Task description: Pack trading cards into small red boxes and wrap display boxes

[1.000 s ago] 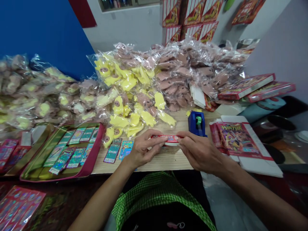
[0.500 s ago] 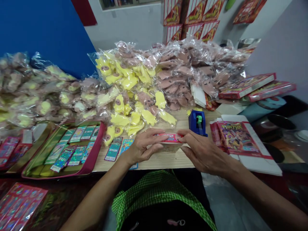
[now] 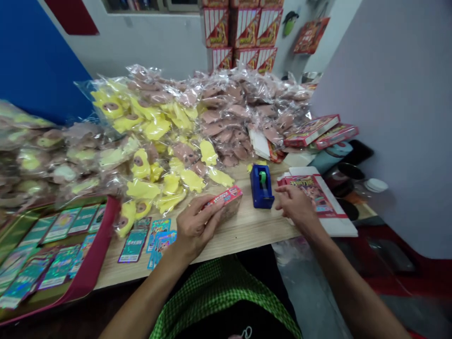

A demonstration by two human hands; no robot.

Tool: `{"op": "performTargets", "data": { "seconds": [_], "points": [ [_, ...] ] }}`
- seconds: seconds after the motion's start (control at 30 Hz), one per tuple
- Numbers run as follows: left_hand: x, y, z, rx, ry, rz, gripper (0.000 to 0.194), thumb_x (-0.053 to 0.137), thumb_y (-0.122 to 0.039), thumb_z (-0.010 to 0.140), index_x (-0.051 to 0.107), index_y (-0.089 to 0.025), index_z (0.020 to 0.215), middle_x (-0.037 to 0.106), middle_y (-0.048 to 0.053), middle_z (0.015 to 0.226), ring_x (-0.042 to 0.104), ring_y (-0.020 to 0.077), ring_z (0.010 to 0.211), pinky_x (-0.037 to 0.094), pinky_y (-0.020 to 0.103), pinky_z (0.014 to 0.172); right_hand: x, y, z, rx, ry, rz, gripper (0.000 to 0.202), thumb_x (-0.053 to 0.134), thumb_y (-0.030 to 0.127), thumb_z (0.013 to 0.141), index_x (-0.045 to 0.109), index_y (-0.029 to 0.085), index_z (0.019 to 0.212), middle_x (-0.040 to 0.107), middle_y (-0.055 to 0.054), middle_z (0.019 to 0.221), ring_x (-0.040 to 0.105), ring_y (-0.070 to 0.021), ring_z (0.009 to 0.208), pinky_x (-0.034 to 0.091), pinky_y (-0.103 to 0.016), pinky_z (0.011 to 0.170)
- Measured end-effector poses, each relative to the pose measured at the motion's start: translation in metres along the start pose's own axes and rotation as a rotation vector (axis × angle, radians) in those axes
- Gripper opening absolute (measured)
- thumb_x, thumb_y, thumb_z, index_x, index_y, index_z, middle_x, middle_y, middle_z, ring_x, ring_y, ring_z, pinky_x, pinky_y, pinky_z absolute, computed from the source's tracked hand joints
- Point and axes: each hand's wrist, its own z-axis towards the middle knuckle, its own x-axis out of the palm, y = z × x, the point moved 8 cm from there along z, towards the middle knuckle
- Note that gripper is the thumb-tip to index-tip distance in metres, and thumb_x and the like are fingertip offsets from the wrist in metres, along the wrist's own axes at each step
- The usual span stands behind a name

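Left hand (image 3: 197,223) pinches a box (image 3: 232,205) just left of the tape dispenser (image 3: 262,188); right hand (image 3: 298,207) is just right of it, fingers part-curled, grip unclear. Around the dispenser: cards (image 3: 133,244) left, cartons (image 3: 325,200) right, bagged toys (image 3: 155,127) behind.

Box (image 3: 232,201) = glossy printed cardbd., tape disp. (image 3: 257,194) smooth blue plast. w/ slight sheen, table (image 3: 243,233) lt. wood-grain, satin-ish, cards (image 3: 132,245) shiny foil-look, bags (image 3: 84,87) clear crinkly plast., toys (image 3: 208,152) smooth & matt, apron (image 3: 226,285) checked cloth, matt.
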Motion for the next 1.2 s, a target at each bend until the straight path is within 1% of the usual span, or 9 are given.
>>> {"op": "performTargets", "data": {
  "seconds": [0.1,0.23,0.57,0.67,0.77,0.93,1.0,1.07,1.2],
  "points": [
    [0.012,-0.004,0.003,0.007,0.045,0.021,0.020,0.068,-0.014,0.095,0.072,-0.019,0.113,0.073,0.010,0.108,0.073,0.0190,0.094,0.065,0.032,0.078,0.021,-0.016,0.003,0.192,0.090,0.082,0.010,0.058,0.018,0.088,0.066,0.014,0.087,0.064,-0.002,0.056,0.061,-0.0155,0.041,0.040,-0.018,0.033],
    [0.015,-0.006,0.007,-0.007,0.077,0.030,0.015,0.065,-0.015,0.096,0.071,-0.017,0.111,0.072,0.010,0.108,0.072,0.0188,0.095,0.065,0.032,0.079,0.036,-0.013,0.000,0.291,0.106,0.219,0.011,0.059,0.024,0.087,0.063,0.016,0.082,0.071,-0.006,0.075,0.072,-0.0187,0.056,0.048,-0.019,0.039],
    [0.013,-0.012,0.012,0.038,0.073,0.061,0.013,0.064,-0.012,0.095,0.069,-0.015,0.107,0.075,0.011,0.110,0.072,0.0193,0.094,0.064,0.032,0.079,0.031,-0.028,-0.025,0.205,0.008,0.357,0.040,0.064,0.061,0.067,0.050,0.024,0.063,0.064,-0.005,0.068,0.073,-0.0282,0.075,0.062,-0.039,0.066],
    [0.013,-0.013,0.012,0.049,0.061,0.072,0.010,0.064,-0.012,0.094,0.069,-0.015,0.103,0.075,0.011,0.106,0.072,0.0200,0.091,0.065,0.033,0.077,0.017,-0.021,-0.042,0.141,-0.095,0.305,0.040,0.066,0.060,0.070,0.051,0.024,0.061,0.069,-0.012,0.087,0.070,-0.0308,0.093,0.060,-0.041,0.074],
    [0.015,-0.013,0.013,0.036,0.070,0.059,0.009,0.063,-0.013,0.095,0.068,-0.014,0.103,0.075,0.012,0.107,0.072,0.0206,0.093,0.065,0.033,0.077,0.001,0.011,-0.058,-0.017,-0.147,0.212,0.031,0.066,0.051,0.081,0.062,0.022,0.072,0.071,-0.010,0.092,0.068,-0.0258,0.088,0.056,-0.036,0.073],
    [0.014,-0.012,0.012,-0.021,0.074,0.007,0.013,0.064,-0.012,0.095,0.067,-0.016,0.107,0.075,0.009,0.109,0.073,0.0182,0.096,0.064,0.031,0.082,0.034,0.084,-0.073,-0.186,0.293,0.508,0.026,0.062,0.043,0.094,0.070,0.019,0.099,0.065,0.000,0.064,0.058,-0.0147,0.055,0.047,-0.026,0.053],
    [0.013,-0.010,0.011,-0.060,0.077,0.008,0.015,0.063,-0.014,0.096,0.064,-0.016,0.111,0.075,0.008,0.105,0.073,0.0171,0.093,0.063,0.030,0.081,0.051,0.103,-0.073,-0.155,0.437,0.639,0.045,0.064,0.042,0.091,0.065,0.015,0.128,0.065,0.001,0.060,0.055,-0.0141,0.051,0.046,-0.026,0.050],
    [0.012,-0.007,0.009,-0.105,0.060,0.029,0.018,0.063,-0.018,0.097,0.060,-0.016,0.115,0.074,0.006,0.099,0.072,0.0151,0.083,0.062,0.027,0.074,0.064,0.114,-0.068,-0.116,0.509,0.699,0.078,0.066,0.042,0.088,0.043,0.010,0.155,0.065,0.003,0.059,0.054,-0.0143,0.048,0.045,-0.026,0.049],
    [0.009,-0.005,0.006,-0.109,0.015,0.038,0.021,0.063,-0.023,0.099,0.057,-0.016,0.118,0.073,0.006,0.097,0.072,0.0143,0.079,0.061,0.025,0.070,0.077,0.118,-0.058,-0.042,0.511,0.679,0.102,0.068,0.044,0.081,0.025,0.000,0.162,0.064,0.002,0.055,0.053,-0.0145,0.044,0.043,-0.025,0.044]
  ]
}}
